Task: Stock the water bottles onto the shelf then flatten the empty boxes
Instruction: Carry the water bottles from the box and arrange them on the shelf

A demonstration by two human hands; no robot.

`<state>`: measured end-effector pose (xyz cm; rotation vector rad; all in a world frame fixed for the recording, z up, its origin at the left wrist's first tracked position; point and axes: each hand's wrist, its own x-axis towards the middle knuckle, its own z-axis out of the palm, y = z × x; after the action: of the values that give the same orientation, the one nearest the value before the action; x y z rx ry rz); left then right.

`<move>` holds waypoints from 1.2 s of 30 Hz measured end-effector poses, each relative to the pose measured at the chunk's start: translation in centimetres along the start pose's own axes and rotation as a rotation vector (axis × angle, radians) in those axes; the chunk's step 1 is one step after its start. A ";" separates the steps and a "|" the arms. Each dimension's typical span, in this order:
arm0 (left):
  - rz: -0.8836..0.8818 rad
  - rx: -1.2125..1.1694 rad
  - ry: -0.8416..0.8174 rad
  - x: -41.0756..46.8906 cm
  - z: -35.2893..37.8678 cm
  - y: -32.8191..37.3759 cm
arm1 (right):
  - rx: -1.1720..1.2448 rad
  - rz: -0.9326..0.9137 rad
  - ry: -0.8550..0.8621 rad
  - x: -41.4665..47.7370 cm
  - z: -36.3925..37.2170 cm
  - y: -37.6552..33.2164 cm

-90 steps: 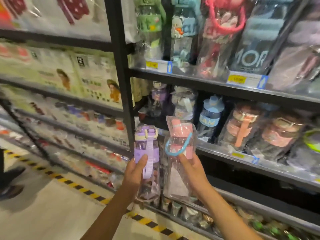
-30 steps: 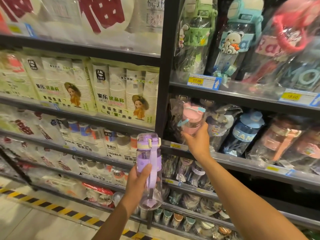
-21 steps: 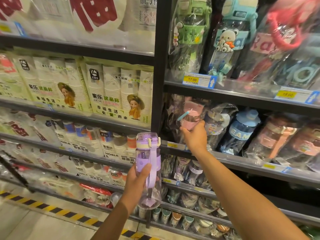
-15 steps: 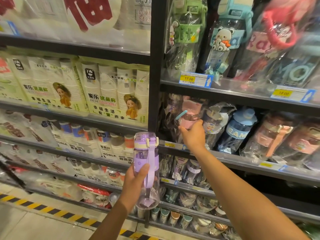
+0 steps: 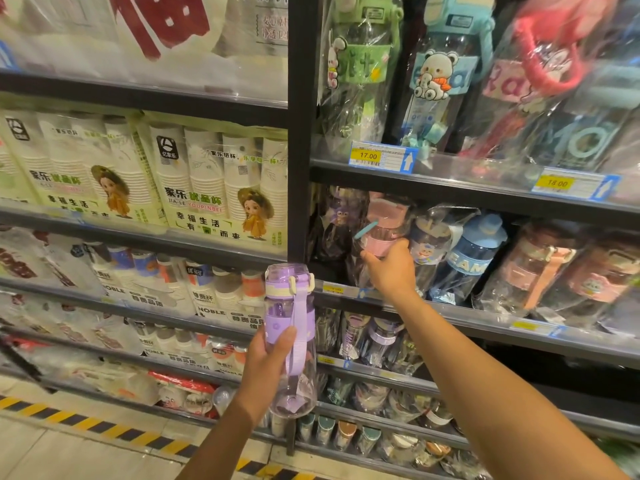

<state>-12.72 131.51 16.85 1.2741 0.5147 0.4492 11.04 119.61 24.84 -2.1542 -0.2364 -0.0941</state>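
The black metal shelf (image 5: 485,318) is crowded beyond our right hand (image 5: 391,271), whose fingers curl round the wrapped pink-lidded clear plastic bottle (image 5: 386,226) at the shelf's front edge. Wedged between the dark purple wrapped bottle (image 5: 341,223) left of the hand and the cartoon-banded bottle (image 5: 431,244) on its right, it could, we judge, tip forward or topple a neighbour if released unseated. Lower left, our left hand (image 5: 266,365) grips the purple-strapped clear bottle (image 5: 289,306), off the shelf.

Purple bottle (image 5: 290,317): clear body, lilac lid, band and strap; upright in my left hand (image 5: 266,365), in front of the shelf (image 5: 485,322).
Pink bottle (image 5: 384,230): wrapped in clear plastic, teal strap; upright at the shelf's left end, gripped by my right hand (image 5: 391,271).
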 end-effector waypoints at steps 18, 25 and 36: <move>0.024 0.056 -0.013 0.7 0.7 0.1 | 0.036 -0.069 0.082 -1.3 0.9 0.0; 0.007 0.080 -0.009 0.7 1.1 0.1 | -0.108 -0.100 0.124 -1.5 0.9 -0.2; -0.001 0.102 -0.024 0.8 1.7 0.0 | -0.065 -0.121 0.265 -2.7 1.2 0.2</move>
<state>-11.05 130.70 17.12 1.3759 0.5238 0.4107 8.36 120.17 23.59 -2.1631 -0.2119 -0.4594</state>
